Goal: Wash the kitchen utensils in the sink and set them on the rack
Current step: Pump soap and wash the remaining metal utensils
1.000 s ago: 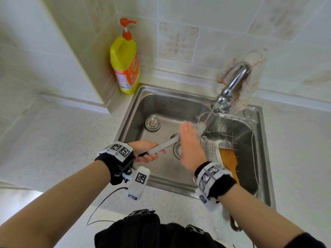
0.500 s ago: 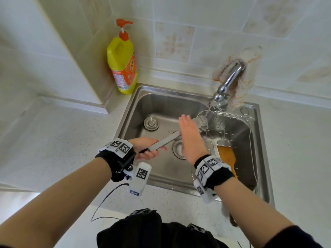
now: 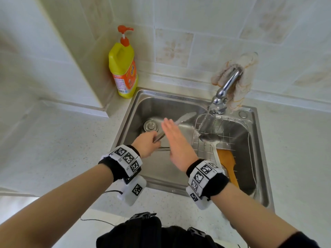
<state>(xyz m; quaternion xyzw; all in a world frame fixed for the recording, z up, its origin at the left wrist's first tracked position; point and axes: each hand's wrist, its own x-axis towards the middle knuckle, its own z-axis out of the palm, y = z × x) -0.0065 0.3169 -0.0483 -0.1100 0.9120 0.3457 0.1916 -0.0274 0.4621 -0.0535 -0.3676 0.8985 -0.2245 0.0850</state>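
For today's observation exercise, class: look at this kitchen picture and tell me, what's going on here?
A person is washing up at a steel sink. The left hand grips a metal utensil, apparently tongs, over the basin. The right hand lies flat and open across its middle, seemingly rubbing it. Water runs from the tap into the wire rack, where a metal spoon and a wooden spatula already lie.

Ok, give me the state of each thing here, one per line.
faucet: running onto the wire rack.
left hand: grips the metal utensil's handle.
right hand: flat, fingers straight, holding nothing.
metal spoon: lying in the wire rack.
wooden spatula: lying in the wire rack.
soap bottle: upright, pump on top.
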